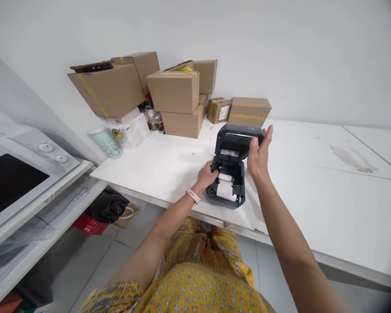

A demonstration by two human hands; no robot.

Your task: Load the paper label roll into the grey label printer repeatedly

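Note:
A dark label printer (226, 204) stands near the front edge of the white table, its lid (236, 140) swung up. Inside the lower body lies a roll of white paper (226, 189), with a smaller white roll (225, 177) behind it. My left hand (207, 176) grips the printer's left side wall, thumb over the rim and fingers outside. My right hand (260, 154) is at the lid's right edge, thumb on the near side and fingers behind, holding it raised.
Cardboard boxes (174, 93) are stacked against the wall, with smaller ones (250, 112) behind the printer. A mint tumbler (106, 142) stands on the table's left beside a white box (130, 132). Further left is a microwave (29, 161) on a shelf unit.

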